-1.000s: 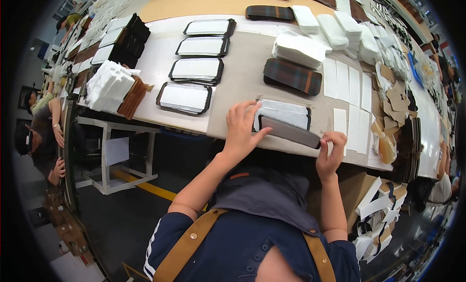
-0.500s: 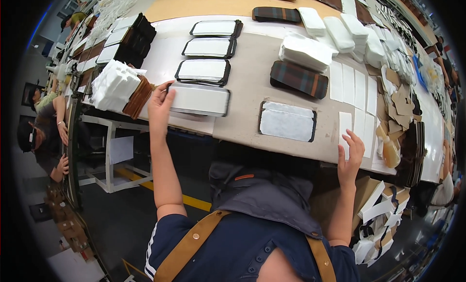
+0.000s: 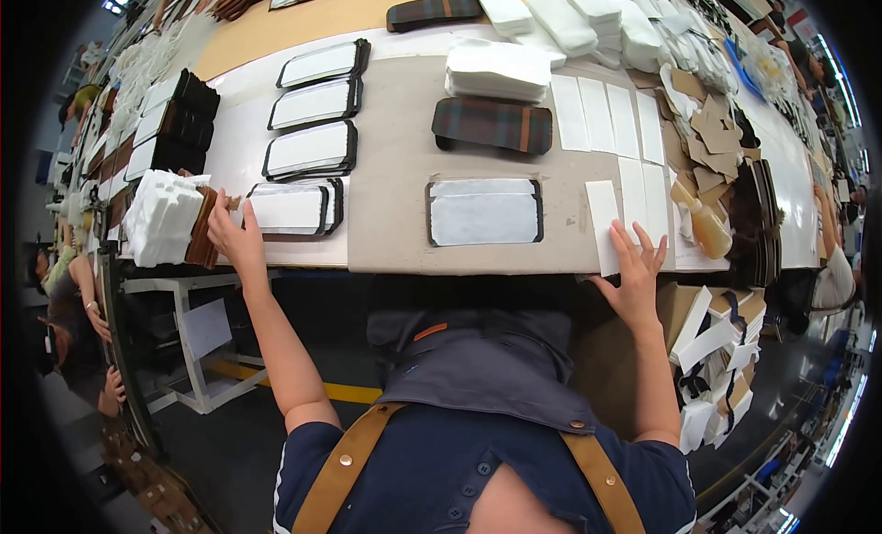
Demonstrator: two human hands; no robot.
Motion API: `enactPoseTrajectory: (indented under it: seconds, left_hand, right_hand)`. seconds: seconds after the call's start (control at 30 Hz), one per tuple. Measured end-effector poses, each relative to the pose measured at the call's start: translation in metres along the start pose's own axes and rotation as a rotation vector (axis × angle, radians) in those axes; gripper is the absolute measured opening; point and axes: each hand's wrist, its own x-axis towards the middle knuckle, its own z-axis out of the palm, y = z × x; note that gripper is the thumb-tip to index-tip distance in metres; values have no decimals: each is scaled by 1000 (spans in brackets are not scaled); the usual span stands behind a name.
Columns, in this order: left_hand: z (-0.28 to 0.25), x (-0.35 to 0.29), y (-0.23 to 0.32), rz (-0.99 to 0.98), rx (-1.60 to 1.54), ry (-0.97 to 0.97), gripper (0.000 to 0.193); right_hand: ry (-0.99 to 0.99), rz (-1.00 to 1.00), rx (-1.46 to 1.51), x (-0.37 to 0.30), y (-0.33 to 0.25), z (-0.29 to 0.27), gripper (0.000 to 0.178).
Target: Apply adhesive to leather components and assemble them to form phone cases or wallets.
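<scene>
My left hand [image 3: 237,236] has its fingers apart at the left end of a stack of white, black-edged flat pieces [image 3: 287,211], holding nothing that I can see. The top piece lies slightly offset on that stack. My right hand [image 3: 634,279] has spread fingers, with fingertips on or just over the nearest white strip [image 3: 602,213] and the thumb by the table's front edge. Between the hands lies a single black piece with a whitish panel [image 3: 485,218] on its face. Beyond it rests a dark plaid padded piece [image 3: 493,126].
Three more stacks of white, black-edged pieces [image 3: 310,148] run away from me. White foam blocks [image 3: 160,219] stand at left beside brown pieces [image 3: 202,231]. At right are white pads [image 3: 496,70], cardboard scraps [image 3: 712,134] and a bottle of amber liquid [image 3: 707,229]. Other people work on both sides.
My left hand has let go of the white, black-edged piece, which now lies on the nearest stack. My right hand has come down to the nearest white strip. The view has shifted rightward.
</scene>
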Motion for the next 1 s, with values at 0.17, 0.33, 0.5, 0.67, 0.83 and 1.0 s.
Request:
enactPoseTrajectory:
  seconds: [0.17,0.33,0.5,0.67,0.83,1.0]
  left_hand:
    - [-27,-14,51,96,-27,68,43]
    - [-41,-68,164,250,-676,-271,44]
    - [-44,-119,239,494,-884,-551,45]
    - [-35,-134,237,206,-1179,-1047,17]
    - [-36,-125,222,-72,-1093,-1162,22]
    - [-35,-122,213,-25,-1114,-1129,26]
  right_hand:
    - [47,-52,5,-16,15,-10,46]
    - [455,26,306,4,-30,-26,18]
    - [377,285,1325,17,-96,-19,17]
    - [205,309,1289,26,-102,5,64]
    - [265,-231,370,51,-97,-7,88]
    - [116,-365,298,68,-99,-5,68]
